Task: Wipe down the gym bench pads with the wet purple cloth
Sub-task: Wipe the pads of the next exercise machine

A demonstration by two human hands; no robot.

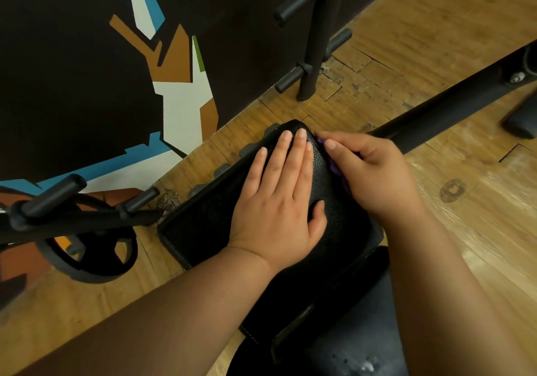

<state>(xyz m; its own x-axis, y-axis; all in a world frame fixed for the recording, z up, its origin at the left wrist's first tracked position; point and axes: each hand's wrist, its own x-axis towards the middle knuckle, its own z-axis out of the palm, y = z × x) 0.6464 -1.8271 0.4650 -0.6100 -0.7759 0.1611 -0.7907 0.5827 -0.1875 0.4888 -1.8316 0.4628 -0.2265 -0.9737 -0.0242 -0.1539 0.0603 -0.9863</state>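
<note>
Far left of the bench pad (203, 227): a black weight plate (90, 256) stands on the wooden floor (479, 201), under a dark rack bar with pegs (52, 198).

Bench pad: black, textured, running diagonally, its rounded far end toward the painted wall (72, 70).

On top of the pad: the left hand (279, 201) lies flat, palm down. Its fingers are straight and together, with the tips near the pad's far end and the thumb spread to the right. It holds nothing.

Right edge of the pad: the purple cloth (334, 168) is pressed against the pad's side. Only narrow purple slivers show, as the rest is hidden under the right hand (374, 172). This hand is curled over the cloth and gripping it, knuckles up and thumb tip near the pad's far corner.

Right of the pad: a black frame tube (436, 120) angles away across the floor.
</note>
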